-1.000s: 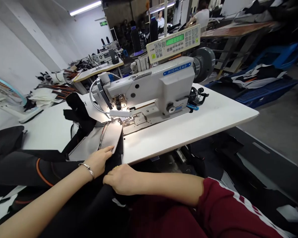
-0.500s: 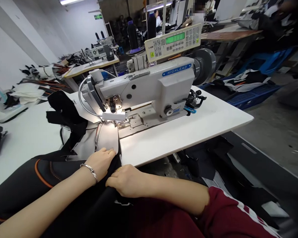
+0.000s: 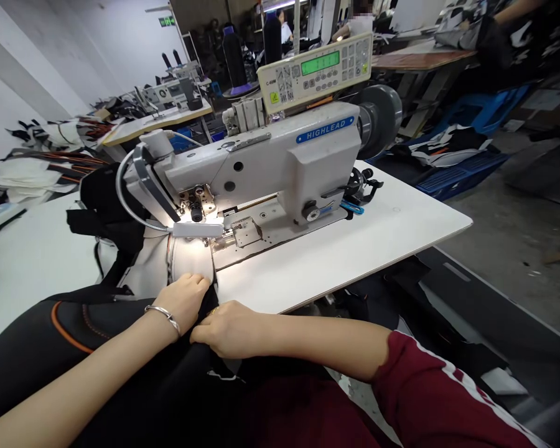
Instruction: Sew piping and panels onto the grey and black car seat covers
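A black fabric cover (image 3: 23, 342) with orange piping lies over the table's front edge and my lap. Its pale backing panel (image 3: 193, 258) runs under the lit needle area of the sewing machine (image 3: 261, 155). My left hand (image 3: 184, 302), with a bracelet at the wrist, is closed on the cover at the panel's near edge, fingers curled. Just right of it and lower, my right hand (image 3: 228, 330) grips the cover's black edge at the table rim. The fingertips of both are partly hidden by cloth. The needle itself is hidden behind the small lamp (image 3: 198, 230).
The white tabletop (image 3: 354, 236) extends right of the machine. A control panel (image 3: 317, 71) and a thread cone (image 3: 233, 59) stand behind it. Black cloth pieces (image 3: 392, 292) lie below on the right, near a blue crate (image 3: 462, 177). People work in the background.
The view has shifted a little. The pale panel has slid slightly farther under the machine, and both my hands have come nearer the needle area, still gripping the cover.
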### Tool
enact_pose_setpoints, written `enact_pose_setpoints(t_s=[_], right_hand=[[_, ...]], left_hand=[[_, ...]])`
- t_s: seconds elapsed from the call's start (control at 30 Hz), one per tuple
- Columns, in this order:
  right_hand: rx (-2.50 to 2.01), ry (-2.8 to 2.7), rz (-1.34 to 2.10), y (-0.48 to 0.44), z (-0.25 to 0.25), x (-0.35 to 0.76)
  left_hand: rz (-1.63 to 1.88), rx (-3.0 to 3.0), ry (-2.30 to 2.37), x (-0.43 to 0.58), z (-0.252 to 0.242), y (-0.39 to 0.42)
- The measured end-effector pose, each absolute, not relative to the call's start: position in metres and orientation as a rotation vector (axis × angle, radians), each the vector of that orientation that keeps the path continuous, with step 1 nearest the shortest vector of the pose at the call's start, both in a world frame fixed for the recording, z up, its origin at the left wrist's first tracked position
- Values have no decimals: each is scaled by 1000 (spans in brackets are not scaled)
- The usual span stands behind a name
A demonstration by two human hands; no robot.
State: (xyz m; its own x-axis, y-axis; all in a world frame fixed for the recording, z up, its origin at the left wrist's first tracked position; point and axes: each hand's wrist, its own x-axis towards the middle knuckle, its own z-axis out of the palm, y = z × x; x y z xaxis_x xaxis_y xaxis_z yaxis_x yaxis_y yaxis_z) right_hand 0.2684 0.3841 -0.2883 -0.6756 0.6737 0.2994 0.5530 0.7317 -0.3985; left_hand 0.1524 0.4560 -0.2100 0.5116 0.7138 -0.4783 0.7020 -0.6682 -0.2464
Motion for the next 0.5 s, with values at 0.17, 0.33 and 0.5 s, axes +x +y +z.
enact_pose_setpoints(t_s=[0.17,0.33,0.5], right_hand=[[-984,-2532,519,400,-278,276],[-998,-2646,499,412,-269,282],[-960,-2768,398,423,-269,284]], left_hand=[[914,-2686,-1255,159,-210,464],[1007,-2663,-1268,162,-207,473],[1041,-2709,-1275,162,-203,480]])
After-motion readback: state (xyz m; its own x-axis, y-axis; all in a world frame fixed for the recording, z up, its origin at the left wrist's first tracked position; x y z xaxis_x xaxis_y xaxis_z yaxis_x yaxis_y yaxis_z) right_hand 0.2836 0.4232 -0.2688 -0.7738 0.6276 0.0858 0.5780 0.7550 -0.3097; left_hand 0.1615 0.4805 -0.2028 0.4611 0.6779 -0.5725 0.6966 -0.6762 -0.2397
